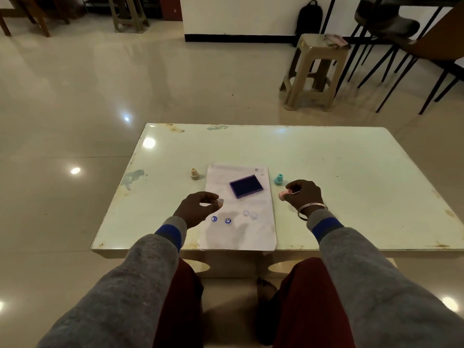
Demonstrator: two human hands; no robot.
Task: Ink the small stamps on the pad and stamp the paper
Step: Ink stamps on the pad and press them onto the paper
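A white paper (238,229) lies on the low table (339,172) with a blue ink pad (246,186) on its upper half. Several round stamp marks show lower down; two are dark blue (221,220), the others faint (250,214). My right hand (305,194) hovers right of the paper, shut on a small pink stamp (284,194). My left hand (198,207) hangs over the paper's left edge, pinching a small greyish thing (220,202) at its fingertips. A beige stamp (194,173) stands left of the paper, a teal stamp (278,179) right of it.
A plastic stool (316,71) stands on the floor beyond the table's far right corner, with chair legs (391,79) further right. Another stool (128,13) is far off at the top left. My knees sit under the table's near edge.
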